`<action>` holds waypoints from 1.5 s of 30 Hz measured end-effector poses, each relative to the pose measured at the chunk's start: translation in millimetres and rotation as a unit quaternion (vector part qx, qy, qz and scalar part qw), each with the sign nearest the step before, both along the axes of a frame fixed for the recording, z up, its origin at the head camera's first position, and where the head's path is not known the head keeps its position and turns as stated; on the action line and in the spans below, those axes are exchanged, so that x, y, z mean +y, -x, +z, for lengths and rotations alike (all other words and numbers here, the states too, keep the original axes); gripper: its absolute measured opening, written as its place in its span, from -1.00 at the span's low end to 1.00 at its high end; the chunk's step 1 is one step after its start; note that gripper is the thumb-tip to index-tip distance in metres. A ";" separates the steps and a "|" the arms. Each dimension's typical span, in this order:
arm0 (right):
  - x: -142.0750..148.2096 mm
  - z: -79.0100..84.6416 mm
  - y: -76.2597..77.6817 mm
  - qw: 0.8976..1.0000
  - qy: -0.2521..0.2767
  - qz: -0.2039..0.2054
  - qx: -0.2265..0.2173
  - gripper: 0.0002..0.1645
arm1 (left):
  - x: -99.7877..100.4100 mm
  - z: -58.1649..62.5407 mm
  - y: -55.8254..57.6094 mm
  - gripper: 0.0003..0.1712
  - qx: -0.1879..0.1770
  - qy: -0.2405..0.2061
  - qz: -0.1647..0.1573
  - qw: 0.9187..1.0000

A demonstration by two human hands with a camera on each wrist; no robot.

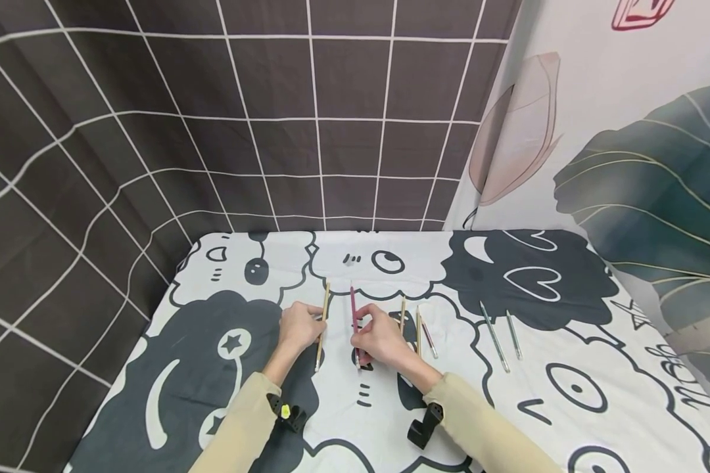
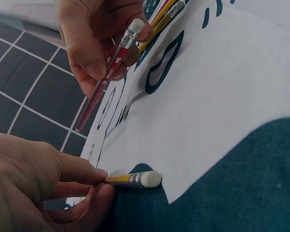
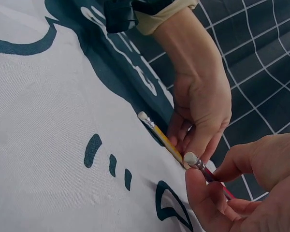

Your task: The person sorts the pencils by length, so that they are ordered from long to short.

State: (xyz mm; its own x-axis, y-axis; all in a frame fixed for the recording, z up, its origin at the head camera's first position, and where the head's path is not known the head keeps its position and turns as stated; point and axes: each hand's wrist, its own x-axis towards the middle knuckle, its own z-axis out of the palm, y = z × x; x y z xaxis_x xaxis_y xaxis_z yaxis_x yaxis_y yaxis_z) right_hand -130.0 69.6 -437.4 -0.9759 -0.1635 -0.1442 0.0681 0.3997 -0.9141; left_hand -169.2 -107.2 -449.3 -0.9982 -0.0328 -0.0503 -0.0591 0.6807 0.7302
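Note:
Between the thumb and fingers of my left hand [image 1: 298, 326] is a yellow pencil [image 1: 319, 355], lying along the patterned cloth. Its white eraser end points toward me, and the left wrist view shows the metal band just past my fingertips. To the right, my right hand [image 1: 381, 336] pinches a dark red pencil [image 2: 106, 79]. That pencil is tilted above the cloth in the left wrist view, its white eraser raised and its point lower. The two pencils stand side by side with a small gap, tips facing away from me.
Just beyond my right hand lie two yellow pencils, one farther left [image 1: 402, 316] and one nearer [image 1: 418, 328], with a red pencil [image 1: 428, 336] beside them. Two green pencils [image 1: 494, 338] rest farther right. A dark gridded curtain [image 1: 349, 148] hangs behind the cloth-covered table [image 1: 343, 401].

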 end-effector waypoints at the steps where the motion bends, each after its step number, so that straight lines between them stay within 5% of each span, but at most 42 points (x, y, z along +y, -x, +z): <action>1: -1.1 -0.3 0.4 1.000 0.000 0.000 -0.001 -0.49 | 0.0 0.0 -0.1 -0.67 -0.001 -0.001 0.001 1.000; 45: -29.0 -9.6 9.1 1.000 0.010 0.018 -0.012 -0.53 | -4.1 0.1 2.5 -0.66 -0.031 -0.037 0.001 0.999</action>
State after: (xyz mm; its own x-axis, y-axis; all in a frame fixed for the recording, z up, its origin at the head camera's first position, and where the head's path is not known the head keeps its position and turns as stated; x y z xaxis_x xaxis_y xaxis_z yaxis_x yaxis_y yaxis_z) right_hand -139.2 40.6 -447.1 -0.9657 -0.2022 -0.1630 0.0749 0.3840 -0.9203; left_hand -171.7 -111.3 -449.1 -0.9930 -0.0278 -0.1148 -0.1069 0.6244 0.7737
